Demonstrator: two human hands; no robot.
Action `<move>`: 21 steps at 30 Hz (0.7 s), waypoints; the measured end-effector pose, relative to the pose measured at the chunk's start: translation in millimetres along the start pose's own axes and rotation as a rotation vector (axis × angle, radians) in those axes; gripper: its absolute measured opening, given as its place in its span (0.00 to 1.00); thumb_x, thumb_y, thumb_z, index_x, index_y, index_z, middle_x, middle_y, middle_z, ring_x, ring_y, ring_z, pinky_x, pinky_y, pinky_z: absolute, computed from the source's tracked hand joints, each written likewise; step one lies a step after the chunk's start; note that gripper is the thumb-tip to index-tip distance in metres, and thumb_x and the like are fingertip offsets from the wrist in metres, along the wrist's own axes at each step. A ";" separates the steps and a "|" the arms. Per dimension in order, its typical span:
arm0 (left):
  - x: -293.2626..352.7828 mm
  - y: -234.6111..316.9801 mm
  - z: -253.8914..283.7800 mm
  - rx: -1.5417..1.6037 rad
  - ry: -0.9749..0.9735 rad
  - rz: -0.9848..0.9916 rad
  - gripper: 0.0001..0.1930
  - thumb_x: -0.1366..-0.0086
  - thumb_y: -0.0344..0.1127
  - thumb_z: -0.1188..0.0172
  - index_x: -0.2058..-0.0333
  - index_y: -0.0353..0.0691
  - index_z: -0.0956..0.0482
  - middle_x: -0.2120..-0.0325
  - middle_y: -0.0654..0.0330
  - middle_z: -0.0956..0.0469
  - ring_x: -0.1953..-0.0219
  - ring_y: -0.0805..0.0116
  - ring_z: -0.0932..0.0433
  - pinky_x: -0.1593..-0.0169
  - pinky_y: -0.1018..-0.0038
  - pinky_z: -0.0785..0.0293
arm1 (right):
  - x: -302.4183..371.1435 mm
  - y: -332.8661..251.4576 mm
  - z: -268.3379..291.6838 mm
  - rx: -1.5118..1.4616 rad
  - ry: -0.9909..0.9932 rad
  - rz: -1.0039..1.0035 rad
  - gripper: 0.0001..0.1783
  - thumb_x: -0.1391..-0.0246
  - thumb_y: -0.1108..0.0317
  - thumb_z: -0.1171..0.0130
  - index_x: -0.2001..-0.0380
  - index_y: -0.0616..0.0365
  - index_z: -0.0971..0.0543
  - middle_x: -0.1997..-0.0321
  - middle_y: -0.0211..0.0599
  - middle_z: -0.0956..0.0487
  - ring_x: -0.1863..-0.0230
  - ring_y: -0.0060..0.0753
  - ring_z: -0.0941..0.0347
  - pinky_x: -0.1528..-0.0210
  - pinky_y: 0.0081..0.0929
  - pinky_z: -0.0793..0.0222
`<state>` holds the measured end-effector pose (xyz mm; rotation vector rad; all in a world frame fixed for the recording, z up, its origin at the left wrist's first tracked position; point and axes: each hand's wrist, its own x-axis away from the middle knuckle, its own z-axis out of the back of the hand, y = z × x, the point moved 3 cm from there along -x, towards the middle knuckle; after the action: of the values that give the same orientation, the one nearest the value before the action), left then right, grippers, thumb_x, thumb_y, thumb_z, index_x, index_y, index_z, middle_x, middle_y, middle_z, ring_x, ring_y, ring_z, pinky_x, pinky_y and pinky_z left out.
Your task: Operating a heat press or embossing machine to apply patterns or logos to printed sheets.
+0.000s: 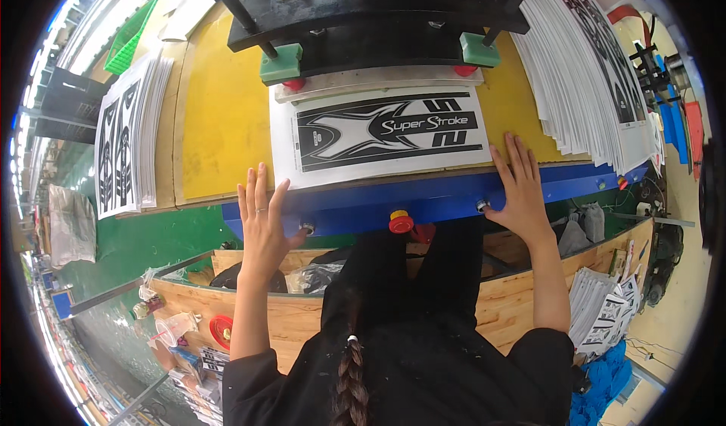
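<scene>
A white sheet printed with a black-and-grey graphic (pixel 340 170) lies flat on the yellow bed, below the press's metal front bar (pixel 378 83). My left hand (pixel 262 218) is spread at the bed's front edge, fingertips by the sheet's lower left corner. Its thumb rests at a small metal button (pixel 306 229) on the blue front panel (pixel 348 213). My right hand (pixel 522 198) is also spread, fingers on the bed beyond the sheet's right end. Its thumb touches a matching button (pixel 481 206). Neither hand holds anything.
The black press head (pixel 378 18) has green blocks (pixel 281 65) at its corners. Printed sheets are stacked at left (pixel 128 139) and right (pixel 582 71). A red mushroom button (pixel 401 222) sits mid-panel. Behind me stands a wooden bench (pixel 204 305); a green basket (pixel 132 34) is far left.
</scene>
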<state>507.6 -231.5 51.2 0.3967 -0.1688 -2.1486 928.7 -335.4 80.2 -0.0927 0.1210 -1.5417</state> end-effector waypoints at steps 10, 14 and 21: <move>-2.7 3.6 19.1 0.094 -0.058 0.039 0.56 0.59 0.42 0.18 0.31 0.47 0.40 0.27 0.45 0.49 0.24 0.41 0.53 0.23 0.46 0.56 | 8.3 10.0 4.2 -0.184 0.016 0.043 0.61 0.62 0.53 0.22 0.25 0.47 0.43 0.19 0.49 0.52 0.19 0.54 0.58 0.20 0.55 0.63; -10.6 37.3 50.7 0.288 0.011 0.108 0.32 0.42 0.40 0.26 0.40 0.43 0.26 0.38 0.46 0.29 0.33 0.43 0.34 0.28 0.51 0.43 | 7.0 26.3 -0.7 -0.447 0.154 -0.072 0.42 0.47 0.55 0.30 0.30 0.52 0.33 0.24 0.47 0.37 0.22 0.53 0.49 0.22 0.50 0.58; 9.4 167.8 148.2 1.234 -0.086 -0.771 0.07 0.34 0.27 0.39 0.61 0.32 0.15 0.60 0.49 0.16 0.55 0.52 0.18 0.49 0.61 0.22 | 7.4 30.1 -28.3 -0.488 0.446 -0.056 0.31 0.41 0.63 0.35 0.36 0.54 0.28 0.31 0.43 0.29 0.27 0.50 0.40 0.25 0.46 0.51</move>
<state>581.9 -339.3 233.1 1.2004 -1.6456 -2.5451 954.9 -341.4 47.9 -0.1367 0.8543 -1.5400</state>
